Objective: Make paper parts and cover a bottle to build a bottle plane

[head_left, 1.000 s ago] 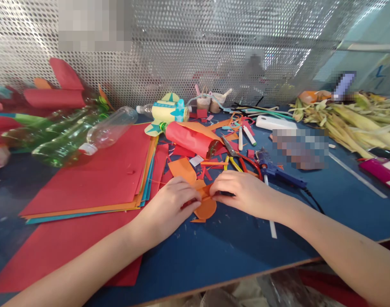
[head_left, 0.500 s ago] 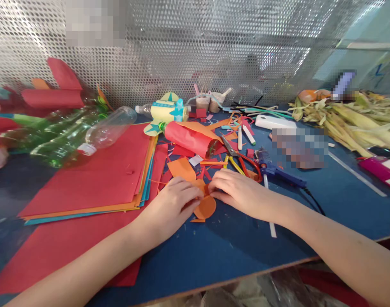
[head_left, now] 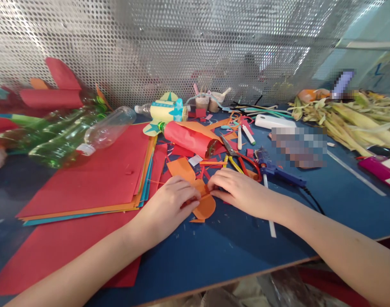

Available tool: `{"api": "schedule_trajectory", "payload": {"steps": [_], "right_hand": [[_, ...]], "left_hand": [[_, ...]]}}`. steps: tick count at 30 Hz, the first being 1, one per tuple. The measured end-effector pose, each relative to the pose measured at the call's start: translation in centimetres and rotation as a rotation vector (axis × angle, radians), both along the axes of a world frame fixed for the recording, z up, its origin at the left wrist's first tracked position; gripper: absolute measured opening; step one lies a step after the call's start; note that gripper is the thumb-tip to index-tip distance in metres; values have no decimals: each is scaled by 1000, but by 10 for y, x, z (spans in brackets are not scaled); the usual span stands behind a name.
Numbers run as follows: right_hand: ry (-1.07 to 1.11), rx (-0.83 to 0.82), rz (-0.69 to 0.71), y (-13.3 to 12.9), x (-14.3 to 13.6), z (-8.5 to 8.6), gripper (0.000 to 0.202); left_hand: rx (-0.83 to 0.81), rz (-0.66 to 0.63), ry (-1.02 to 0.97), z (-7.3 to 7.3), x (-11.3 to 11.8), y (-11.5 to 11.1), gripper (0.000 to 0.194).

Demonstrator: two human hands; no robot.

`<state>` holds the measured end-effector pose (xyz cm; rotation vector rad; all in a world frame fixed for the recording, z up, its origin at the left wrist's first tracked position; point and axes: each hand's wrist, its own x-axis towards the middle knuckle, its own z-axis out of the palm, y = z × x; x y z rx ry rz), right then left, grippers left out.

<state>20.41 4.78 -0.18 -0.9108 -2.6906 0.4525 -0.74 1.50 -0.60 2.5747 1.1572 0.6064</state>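
An orange paper cutout (head_left: 205, 208) with a rounded end and a crease across it lies on the blue table. My left hand (head_left: 175, 200) pinches its left edge, fingers curled together. From the other side, my right hand (head_left: 235, 187) holds the right edge near the crease between thumb and fingers. Just beyond my hands is another rounded orange paper piece (head_left: 182, 167). Scissors (head_left: 235, 155) with red and yellow handles lie past my right hand, beside a blue glue gun (head_left: 281, 175). A bottle wrapped in red paper (head_left: 190, 138) rests behind the scraps.
Stacked coloured paper (head_left: 86, 179) covers the table's left part. Green plastic bottles (head_left: 60, 140) and a clear bottle (head_left: 110, 128) lie behind it. A yellow-wrapped bottle (head_left: 166, 112), markers (head_left: 248, 134) and dried husks (head_left: 351, 119) are farther back. A perforated metal panel (head_left: 182, 47) stands behind.
My left fingertips have shifted slightly left, leaving more of the cutout's middle visible. My right hand has hardly moved, and the cutout stays in about the same place.
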Motion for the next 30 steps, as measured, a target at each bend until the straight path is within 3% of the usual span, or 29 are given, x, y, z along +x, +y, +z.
{"api": "schedule_trajectory", "payload": {"steps": [6,10,22,30], "right_hand": [[-1,-10,50,-1,2,6,14],[4,9,71,2,3,8,8],[-21,95,38,4,0,-1,8],[-36,68,-8,3,-1,-3,7]], "left_hand": [[29,32,-6,-3,-1,-3,11],[51,23,-9,-5,-1,-3,11],[66,-14,59,-1,-2,-2,15],[76,26,83,-2,0,-2,17]]}}
